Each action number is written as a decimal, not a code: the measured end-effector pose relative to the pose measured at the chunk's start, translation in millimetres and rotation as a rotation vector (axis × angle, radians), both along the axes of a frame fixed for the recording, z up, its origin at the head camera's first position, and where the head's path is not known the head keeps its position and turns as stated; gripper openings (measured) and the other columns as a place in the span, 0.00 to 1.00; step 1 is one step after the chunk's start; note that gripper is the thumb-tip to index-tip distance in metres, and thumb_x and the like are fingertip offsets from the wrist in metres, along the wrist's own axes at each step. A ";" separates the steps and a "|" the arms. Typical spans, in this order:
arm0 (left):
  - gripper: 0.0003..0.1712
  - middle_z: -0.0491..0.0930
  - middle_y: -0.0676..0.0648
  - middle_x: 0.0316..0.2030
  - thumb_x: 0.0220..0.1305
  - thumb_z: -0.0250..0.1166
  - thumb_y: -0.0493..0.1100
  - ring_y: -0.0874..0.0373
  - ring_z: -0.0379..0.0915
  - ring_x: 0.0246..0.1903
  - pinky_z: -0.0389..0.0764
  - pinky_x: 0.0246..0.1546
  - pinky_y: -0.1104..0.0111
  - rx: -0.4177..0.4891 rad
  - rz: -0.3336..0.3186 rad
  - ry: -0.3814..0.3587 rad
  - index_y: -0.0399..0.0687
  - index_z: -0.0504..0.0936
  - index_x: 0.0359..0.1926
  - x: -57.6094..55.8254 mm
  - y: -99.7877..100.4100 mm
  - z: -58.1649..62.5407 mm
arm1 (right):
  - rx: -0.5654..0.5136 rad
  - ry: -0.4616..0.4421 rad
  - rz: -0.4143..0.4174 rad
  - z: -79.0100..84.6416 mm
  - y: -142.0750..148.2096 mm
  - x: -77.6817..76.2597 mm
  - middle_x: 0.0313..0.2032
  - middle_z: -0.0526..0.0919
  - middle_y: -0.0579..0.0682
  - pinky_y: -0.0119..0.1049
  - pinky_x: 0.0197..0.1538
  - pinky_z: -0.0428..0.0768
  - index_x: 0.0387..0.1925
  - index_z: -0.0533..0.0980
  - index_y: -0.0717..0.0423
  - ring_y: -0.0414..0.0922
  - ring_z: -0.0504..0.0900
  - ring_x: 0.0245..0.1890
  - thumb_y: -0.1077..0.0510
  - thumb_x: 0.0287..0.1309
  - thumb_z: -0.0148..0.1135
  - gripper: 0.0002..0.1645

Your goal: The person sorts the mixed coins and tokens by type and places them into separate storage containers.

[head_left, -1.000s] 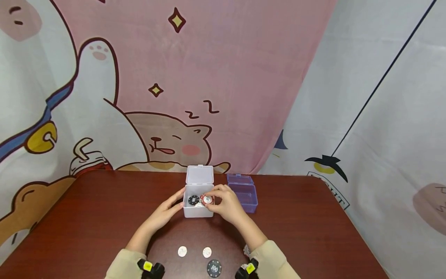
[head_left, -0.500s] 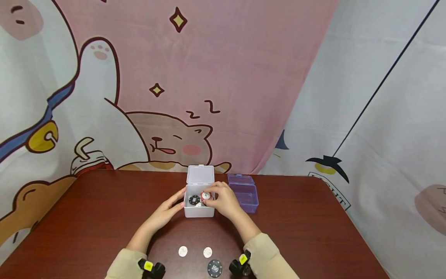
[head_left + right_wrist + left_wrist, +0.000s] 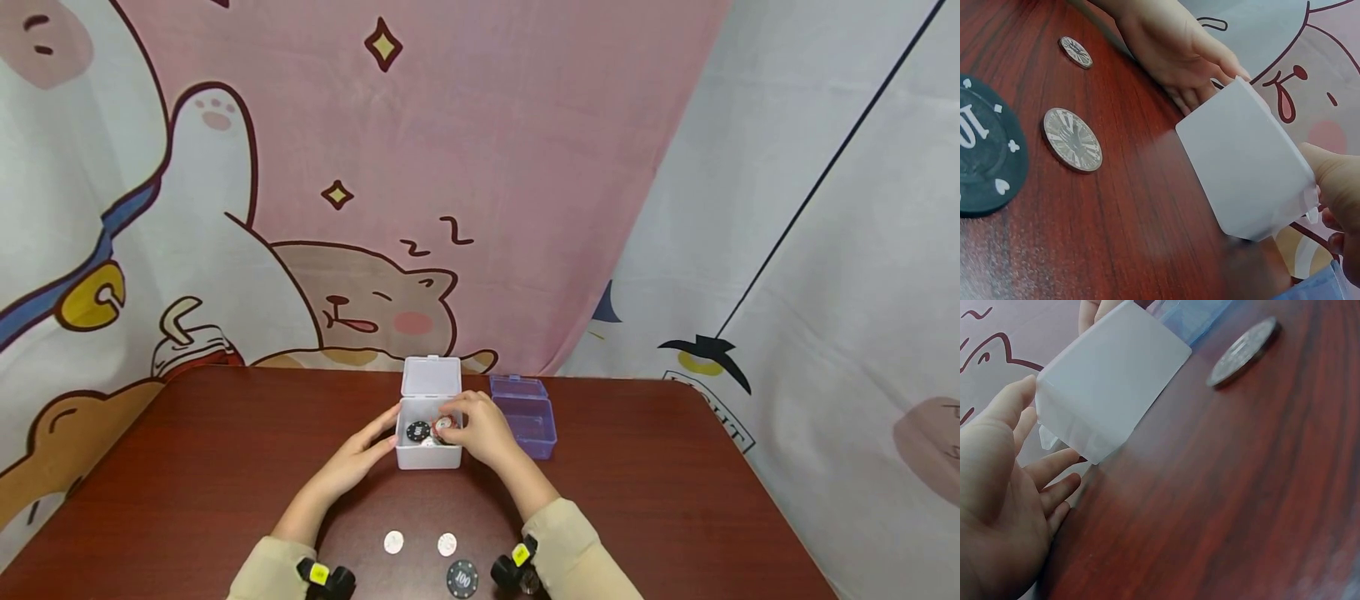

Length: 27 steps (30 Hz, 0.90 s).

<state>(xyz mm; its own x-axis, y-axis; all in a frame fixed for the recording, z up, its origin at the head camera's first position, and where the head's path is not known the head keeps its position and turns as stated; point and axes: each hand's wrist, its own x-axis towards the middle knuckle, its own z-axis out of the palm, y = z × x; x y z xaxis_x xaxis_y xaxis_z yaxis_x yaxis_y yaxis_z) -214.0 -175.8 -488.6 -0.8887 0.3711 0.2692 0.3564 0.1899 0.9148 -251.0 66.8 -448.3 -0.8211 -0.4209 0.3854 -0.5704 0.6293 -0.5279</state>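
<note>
A small white plastic box (image 3: 429, 457) with its lid up stands at the far middle of the table. Inside lie a black poker chip (image 3: 417, 431) and something white beside it. My right hand (image 3: 486, 427) reaches over the box's right wall, pinching a red-and-white poker chip (image 3: 442, 425) low in the box; its fingertips are partly hidden there. With fingers extended, my left hand (image 3: 351, 461) steadies the box's left side, thumb near the front corner. The left wrist view shows this left hand (image 3: 1010, 487) with fingertips along the box wall (image 3: 1110, 375).
A translucent purple-blue box (image 3: 528, 423), lid raised, stands right of the white box. Nearer me lie two silver coins, one left (image 3: 393, 542) and one right (image 3: 447, 544), and a black 100 chip (image 3: 462, 578). A round piece (image 3: 529, 581) shows partly under the right wrist camera.
My right hand has brought the red chip slightly left and down into the white box. The right forearm has shifted left. The left hand stays at the box.
</note>
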 end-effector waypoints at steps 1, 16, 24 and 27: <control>0.31 0.64 0.35 0.65 0.71 0.54 0.37 0.41 0.55 0.66 0.52 0.61 0.41 -0.003 0.001 0.000 0.44 0.58 0.72 0.2 -0.2 0.0 | 0.001 -0.001 -0.001 -0.1 0.2 0.3 0.40 0.82 0.47 0.41 0.46 0.74 0.41 0.85 0.54 0.46 0.76 0.42 0.54 0.45 0.76 0.19; 0.31 0.65 0.37 0.65 0.70 0.54 0.35 0.43 0.55 0.66 0.52 0.62 0.42 0.015 -0.023 0.014 0.45 0.59 0.72 -3.5 -1.8 -5.7 | -0.097 0.039 0.054 4.3 14.4 18.4 0.40 0.81 0.45 0.42 0.44 0.74 0.44 0.84 0.55 0.43 0.76 0.43 0.54 0.46 0.76 0.20; 0.31 0.64 0.36 0.65 0.70 0.54 0.36 0.42 0.54 0.66 0.52 0.62 0.42 0.019 -0.019 0.003 0.44 0.59 0.72 -2.4 -1.8 -4.9 | -0.101 0.076 0.096 9.6 25.4 38.2 0.37 0.82 0.47 0.36 0.40 0.74 0.44 0.84 0.57 0.42 0.75 0.39 0.52 0.42 0.78 0.24; 0.31 0.64 0.37 0.65 0.70 0.55 0.36 0.43 0.54 0.66 0.52 0.62 0.42 0.022 -0.016 -0.001 0.45 0.59 0.72 -2.1 -1.5 -4.0 | -0.092 0.088 0.101 9.6 28.6 45.0 0.37 0.82 0.45 0.38 0.44 0.74 0.43 0.84 0.55 0.41 0.75 0.40 0.52 0.41 0.78 0.24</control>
<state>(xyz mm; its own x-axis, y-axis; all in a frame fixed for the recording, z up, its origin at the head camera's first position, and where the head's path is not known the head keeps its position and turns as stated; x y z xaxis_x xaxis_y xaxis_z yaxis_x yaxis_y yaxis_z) -216.1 -177.2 -492.6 -0.8829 0.3793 0.2768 0.3585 0.1638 0.9191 -206.0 95.3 -438.7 -0.7378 -0.4588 0.4952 -0.6749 0.5177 -0.5258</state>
